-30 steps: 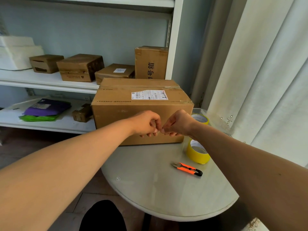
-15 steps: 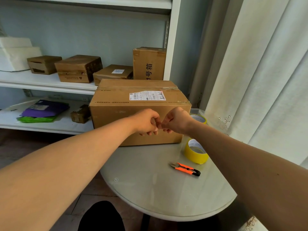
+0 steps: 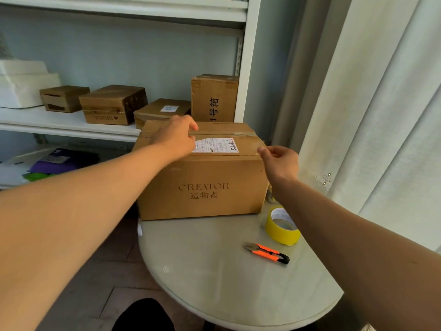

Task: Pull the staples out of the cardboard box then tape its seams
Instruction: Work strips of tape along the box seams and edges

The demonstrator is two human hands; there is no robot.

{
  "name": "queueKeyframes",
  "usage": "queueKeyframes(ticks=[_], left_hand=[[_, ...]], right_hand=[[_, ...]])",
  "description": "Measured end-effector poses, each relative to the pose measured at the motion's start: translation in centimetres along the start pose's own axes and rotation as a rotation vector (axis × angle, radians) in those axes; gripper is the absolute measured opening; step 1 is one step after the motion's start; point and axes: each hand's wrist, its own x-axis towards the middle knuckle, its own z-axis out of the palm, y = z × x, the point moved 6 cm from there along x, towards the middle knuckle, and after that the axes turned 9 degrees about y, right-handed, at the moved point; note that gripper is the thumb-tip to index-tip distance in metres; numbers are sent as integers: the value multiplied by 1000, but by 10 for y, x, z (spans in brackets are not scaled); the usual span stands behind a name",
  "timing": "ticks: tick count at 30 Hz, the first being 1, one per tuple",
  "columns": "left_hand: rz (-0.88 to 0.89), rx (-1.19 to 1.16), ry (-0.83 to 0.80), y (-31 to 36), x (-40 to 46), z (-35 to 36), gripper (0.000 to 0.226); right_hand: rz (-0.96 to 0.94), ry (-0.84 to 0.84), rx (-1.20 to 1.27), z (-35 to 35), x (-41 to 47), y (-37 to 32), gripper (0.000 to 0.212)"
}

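Left hand (image 3: 175,137) on box (image 3: 202,187) top; right hand (image 3: 280,163) pinched — corner.

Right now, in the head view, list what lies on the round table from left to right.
Large brown cardboard box printed CREATOR → orange-and-black utility cutter → yellow roll of packing tape.

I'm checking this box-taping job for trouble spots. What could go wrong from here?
1. The right hand pinches something near the top right corner of the cardboard box, seemingly clear tape; loose tape may fold onto itself or land crooked.
2. The left hand rests on the box top beside the shipping label; tape could cover it.
3. The box sits at the table's back left edge, so a hard pull might shift it off.
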Motion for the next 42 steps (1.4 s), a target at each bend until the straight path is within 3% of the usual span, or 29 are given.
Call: queueKeyframes(ticks=[4,7,10,12,14,17,21,24,28,30,32,35,37,39,42], left_hand=[[33,422,-338,-25,-13,22,29],[129,512,-318,-20,-11,17,26],[206,364,-254,-8,-1,4,30],[240,232,-294,-3,2,0,31],[230,98,-398,-2,0,2,34],[95,-175,-696,-6,-17,12,54],[219,98,-929,2,-28,21,86],[249,213,-893,4,-19,23,90],[270,200,-701,21,-10,33,88],[268,212,-482,37,-13,40,82],[225,146,-318,48,-19,47,74],[3,-292,-456,50,-16,51,73],[-150,-500,-529,47,-9,34,71],[-259,-634,-514,45,-2,21,66],[-312,-705,-415,48,0,21,40]], right_hand=[[29,-23,-24,21,-7,2,50],[94,-65,-31,39,-7,4,68],[193,-174,58,58,-11,2,77],[182,-222,77,66,-13,-3,81],[153,-247,102,71,-14,-4,89],[147,-292,130,73,-15,2,104],[83,-371,161,65,-2,-6,108],[64,-385,205,64,8,-16,99],[-16,-268,229,58,9,-32,40],[-28,-226,276,50,9,-37,22],[38,-217,292,42,9,-34,25],[167,-244,305,30,6,-26,26],[158,-281,265,25,5,-26,25],[122,-310,220,20,3,-27,23],[130,-328,180,14,0,-24,23]])
